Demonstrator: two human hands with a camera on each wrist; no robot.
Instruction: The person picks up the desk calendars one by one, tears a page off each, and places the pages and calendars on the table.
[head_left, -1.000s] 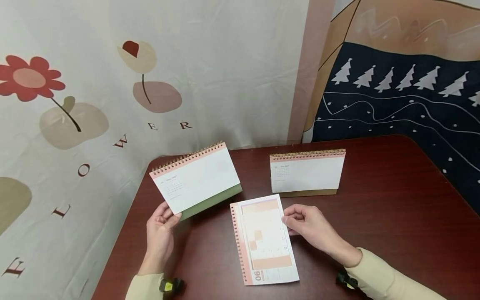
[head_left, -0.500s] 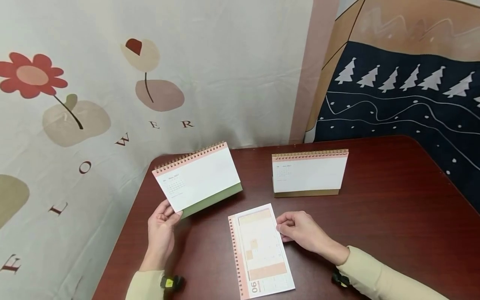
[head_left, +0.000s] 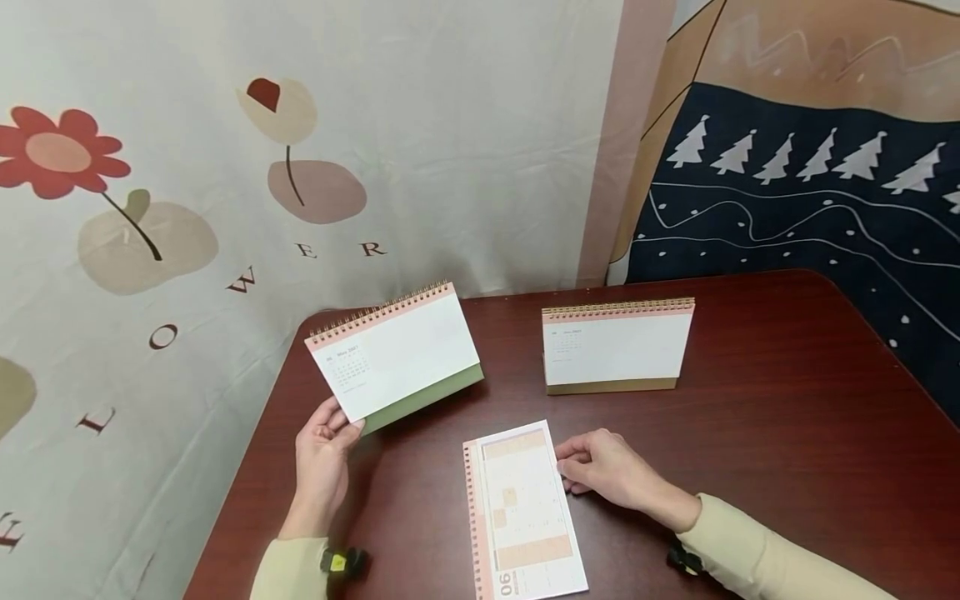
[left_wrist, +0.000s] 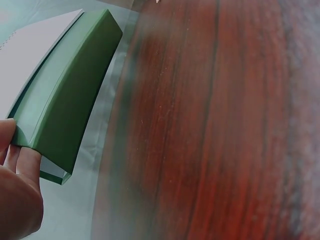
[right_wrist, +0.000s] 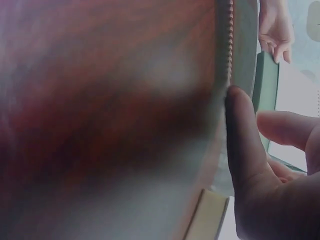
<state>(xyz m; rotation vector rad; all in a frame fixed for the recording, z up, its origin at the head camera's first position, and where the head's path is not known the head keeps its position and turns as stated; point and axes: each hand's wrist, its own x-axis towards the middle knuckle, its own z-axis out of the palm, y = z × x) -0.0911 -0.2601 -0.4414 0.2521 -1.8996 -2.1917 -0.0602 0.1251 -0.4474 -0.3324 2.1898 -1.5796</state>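
Note:
My left hand (head_left: 322,467) grips the lower left corner of a desk calendar (head_left: 401,354) with a green base, gold coil and white May 2021 page. In the left wrist view, the thumb lies on the front of the green base (left_wrist: 75,95) and fingers reach into its open end. My right hand (head_left: 615,471) pinches the right edge of a loose block of calendar pages (head_left: 528,517), marked 06, with punched holes along its pink left side. In the right wrist view, the fingertips meet the block's edge (right_wrist: 245,45); their far sides are partly hidden.
A second desk calendar (head_left: 618,346) with a tan base stands upright at the back right of the dark red wooden table (head_left: 780,433). Behind the table hang a flower-printed cloth (head_left: 465,150) and a navy cloth with trees (head_left: 795,192).
The right hand has brought the page block down toward the table's near side. My left hand and its calendar stay nearly in place.

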